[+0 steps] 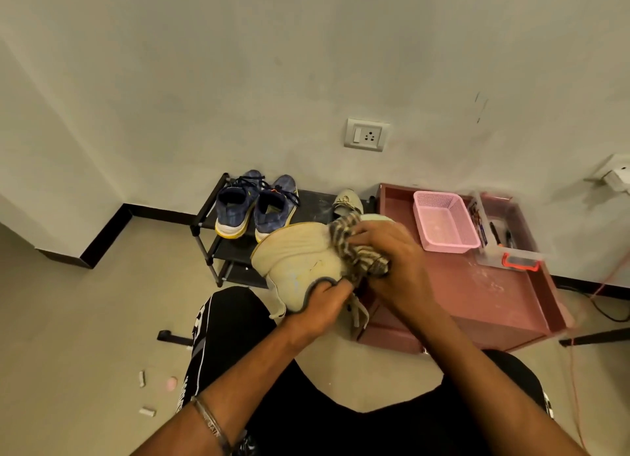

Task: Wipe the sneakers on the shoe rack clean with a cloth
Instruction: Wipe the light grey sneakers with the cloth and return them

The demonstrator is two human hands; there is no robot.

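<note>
Head cam: person is sitting, holding a cream sneaker [300,261] up over the lap, in front of the shoe rack [218,240], sole side facing the camera. Left hand [320,305] is gripping the sneaker at the grey collar edge, fingers curled round it. Right hand [385,254] is clutching a striped cloth [354,251], fingers bunched round it, and pressing it against the right side of the sneaker. A lace is hanging loose below the shoe.

On the rack's top shelf, a pair of blue sneakers [252,206] is sitting side by side, heels toward the camera. The second cream sneaker [346,201] is sitting on the same shelf to their right, partly hidden behind the held shoe and the cloth.

Just right of the rack, a pink cabinet [477,285] is carrying a pink basket [443,222] and a clear box [504,240] holding pens. A wall socket [366,135] is sitting above the rack.
</note>
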